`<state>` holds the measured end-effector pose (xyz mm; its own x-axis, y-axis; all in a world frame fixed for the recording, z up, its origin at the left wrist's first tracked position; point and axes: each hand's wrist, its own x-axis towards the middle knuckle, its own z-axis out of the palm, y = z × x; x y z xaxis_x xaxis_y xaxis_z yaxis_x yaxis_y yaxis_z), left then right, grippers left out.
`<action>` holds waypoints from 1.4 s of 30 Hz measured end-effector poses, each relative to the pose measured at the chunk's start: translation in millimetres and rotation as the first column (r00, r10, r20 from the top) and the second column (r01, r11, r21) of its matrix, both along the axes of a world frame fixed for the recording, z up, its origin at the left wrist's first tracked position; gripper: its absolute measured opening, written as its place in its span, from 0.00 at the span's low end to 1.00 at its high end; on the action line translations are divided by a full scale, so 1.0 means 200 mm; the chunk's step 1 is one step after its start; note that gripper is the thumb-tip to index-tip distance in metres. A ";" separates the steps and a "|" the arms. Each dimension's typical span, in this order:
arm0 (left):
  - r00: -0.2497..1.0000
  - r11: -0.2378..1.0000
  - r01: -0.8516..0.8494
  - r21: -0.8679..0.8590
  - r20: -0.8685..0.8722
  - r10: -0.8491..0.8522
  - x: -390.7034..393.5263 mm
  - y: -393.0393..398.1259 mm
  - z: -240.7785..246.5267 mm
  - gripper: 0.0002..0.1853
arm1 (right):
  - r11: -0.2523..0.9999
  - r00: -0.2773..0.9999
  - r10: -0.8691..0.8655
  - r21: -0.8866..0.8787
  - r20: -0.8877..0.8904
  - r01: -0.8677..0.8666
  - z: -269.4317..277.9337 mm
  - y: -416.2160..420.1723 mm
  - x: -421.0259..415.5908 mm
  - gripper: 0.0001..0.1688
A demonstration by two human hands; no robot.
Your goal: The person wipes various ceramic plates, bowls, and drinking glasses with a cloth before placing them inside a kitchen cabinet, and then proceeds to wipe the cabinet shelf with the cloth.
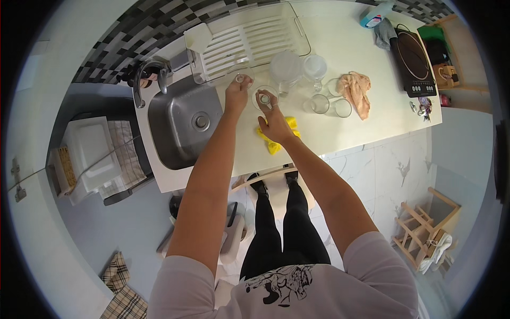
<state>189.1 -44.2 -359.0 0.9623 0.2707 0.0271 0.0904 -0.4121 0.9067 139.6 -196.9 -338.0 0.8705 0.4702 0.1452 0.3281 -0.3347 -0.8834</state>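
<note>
My left hand [239, 88] grips a clear round glass piece [239, 74], its fingers at the knob or stem in the middle, over the counter beside the sink [179, 123]. Close by on the right, my right hand [269, 101] holds a similar clear glass piece [255, 104] with a round centre. A yellow cloth [273, 148] lies under my right wrist. To the right stand a large clear pitcher [285, 65], a smaller clear jug [315, 67] and several drinking glasses [320, 103]. A peach cloth [354, 93] lies against the glasses.
Behind my hands is a dish rack [247, 44]; a faucet [162, 79] stands at the sink. An induction cooktop [412, 60], a grey cloth [384, 34] and a blue spray bottle [374, 16] are at the right. Keys [424, 107] lie near the counter's right end.
</note>
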 end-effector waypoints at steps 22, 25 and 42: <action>0.964 0.954 -0.261 0.148 0.000 0.264 -0.37 0.12 -0.03 0.23 | 0.905 0.986 -0.162 -0.405 -0.040 0.133 -0.07 -0.06 -0.19 0.22; 0.836 0.844 -0.524 -0.114 0.119 0.535 -0.67 0.15 0.37 0.21 | 0.878 0.910 0.130 -0.380 -0.393 -0.290 0.11 -0.07 -0.28 0.16; 0.873 0.812 -0.433 0.391 -0.041 0.486 0.28 1.29 2.33 0.30 | 0.999 0.500 -0.002 -0.024 0.866 0.045 2.04 1.09 0.28 0.09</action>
